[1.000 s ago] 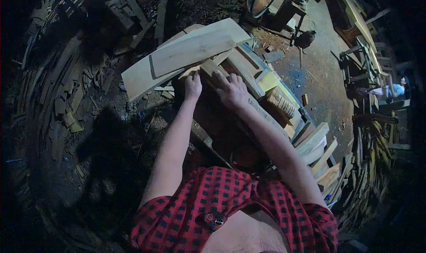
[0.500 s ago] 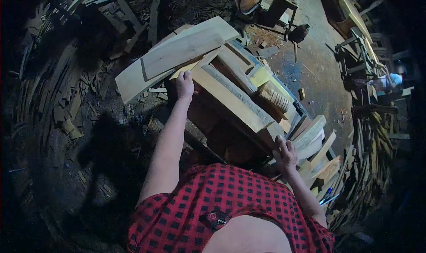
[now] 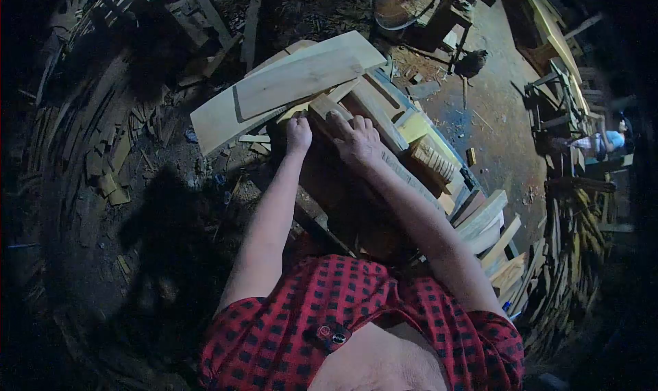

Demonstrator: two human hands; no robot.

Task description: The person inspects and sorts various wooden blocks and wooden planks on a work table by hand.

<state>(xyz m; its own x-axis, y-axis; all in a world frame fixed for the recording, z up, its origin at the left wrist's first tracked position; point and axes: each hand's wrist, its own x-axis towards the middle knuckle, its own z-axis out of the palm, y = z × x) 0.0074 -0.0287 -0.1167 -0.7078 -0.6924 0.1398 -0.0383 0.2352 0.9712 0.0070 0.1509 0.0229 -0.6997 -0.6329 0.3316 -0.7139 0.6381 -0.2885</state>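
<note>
My left hand is closed at the near left end of a long board, its fingers curled at the edge. My right hand lies over a short wooden block, fingers bent around it, close beside my left hand. My right forearm covers much of the long board. Behind my hands, wide pale planks lie overlapped at an angle. A block with a ridged side rests to the right, beside a yellow piece.
Wood offcuts lean at the right. A round fan-like object stands at the top. Scrap wood covers the floor at left. Another person is at the far right.
My right hand has moved left and away from me with the short block, from the board's right end to beside my left hand. The view has shifted slightly.
</note>
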